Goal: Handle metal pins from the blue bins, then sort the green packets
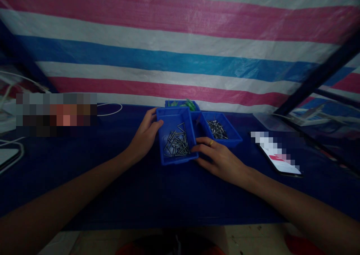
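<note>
The hands hold a blue bin [176, 120] between them — the left hand [144, 133] pinches its left wall, thumb over the rim, while the right hand [215, 153] has its fingers curled against the near right side. The bin sits mid-scene over the near part of the group, its loose metal nails [178, 142] gathered toward the near end. Just right and farther stands a second bin [234, 135] of metal pieces [217, 129]; beyond, green items [189, 104] fill another. A phone [287, 168] lies far right on the dark blue surface [140, 198].
</note>
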Action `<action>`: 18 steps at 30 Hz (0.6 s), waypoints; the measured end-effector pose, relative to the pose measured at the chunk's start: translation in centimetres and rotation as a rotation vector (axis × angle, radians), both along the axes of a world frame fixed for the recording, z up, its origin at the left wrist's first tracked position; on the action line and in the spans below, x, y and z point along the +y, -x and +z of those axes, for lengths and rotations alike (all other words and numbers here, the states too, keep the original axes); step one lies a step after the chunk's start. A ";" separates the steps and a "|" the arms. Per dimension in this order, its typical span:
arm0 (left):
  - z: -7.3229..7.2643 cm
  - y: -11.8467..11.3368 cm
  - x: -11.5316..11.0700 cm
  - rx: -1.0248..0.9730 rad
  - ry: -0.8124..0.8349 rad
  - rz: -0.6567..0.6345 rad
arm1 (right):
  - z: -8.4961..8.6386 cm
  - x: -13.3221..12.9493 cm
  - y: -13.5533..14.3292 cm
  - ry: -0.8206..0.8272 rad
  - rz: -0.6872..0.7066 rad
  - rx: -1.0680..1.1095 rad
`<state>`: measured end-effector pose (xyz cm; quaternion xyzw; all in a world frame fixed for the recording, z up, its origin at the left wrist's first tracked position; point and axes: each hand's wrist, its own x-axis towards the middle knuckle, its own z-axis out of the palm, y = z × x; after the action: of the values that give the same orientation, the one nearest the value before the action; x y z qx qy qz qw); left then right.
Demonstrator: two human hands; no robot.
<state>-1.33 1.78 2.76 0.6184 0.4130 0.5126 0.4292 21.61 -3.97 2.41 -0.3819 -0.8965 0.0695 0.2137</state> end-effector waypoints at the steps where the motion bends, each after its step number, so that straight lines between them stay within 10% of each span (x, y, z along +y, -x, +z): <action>1: 0.0 0.0 0.0 -0.002 -0.007 -0.006 | 0.0 0.0 0.0 -0.003 -0.003 -0.004; 18: 0.3 -0.1 -0.2 0.011 -0.025 -0.026 | 0.3 -0.1 -0.1 -0.021 -0.042 -0.040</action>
<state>-1.22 1.55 3.02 0.6317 0.4009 0.5089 0.4257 21.74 -4.06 2.71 -0.3995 -0.8931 0.0479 0.2012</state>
